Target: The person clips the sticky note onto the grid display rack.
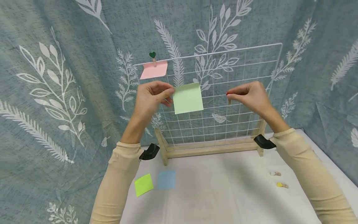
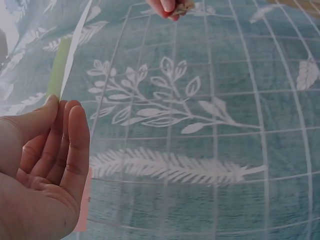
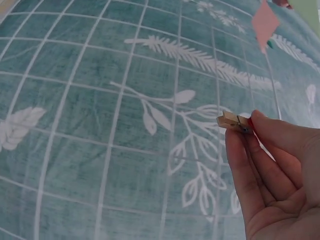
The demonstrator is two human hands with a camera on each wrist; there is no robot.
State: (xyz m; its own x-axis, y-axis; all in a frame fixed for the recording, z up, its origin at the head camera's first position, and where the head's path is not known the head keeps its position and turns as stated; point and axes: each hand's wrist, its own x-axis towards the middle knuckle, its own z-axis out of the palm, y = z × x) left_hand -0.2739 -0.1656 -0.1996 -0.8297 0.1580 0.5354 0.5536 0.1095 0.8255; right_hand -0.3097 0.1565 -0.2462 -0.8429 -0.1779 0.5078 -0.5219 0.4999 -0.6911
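Pale green paper is hanging before the white wire grid, its left edge being pinched by the left hand; apart from it, the right hand is gripping a wooden clothespin between thumb and fingers.

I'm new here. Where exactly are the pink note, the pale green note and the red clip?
Pink note [image 1: 153, 71]: head view, middle of the sheet.
Pale green note [image 1: 188, 98]: head view, middle of the sheet.
Red clip [image 3: 236, 122]: right wrist view, its bare wooden body.
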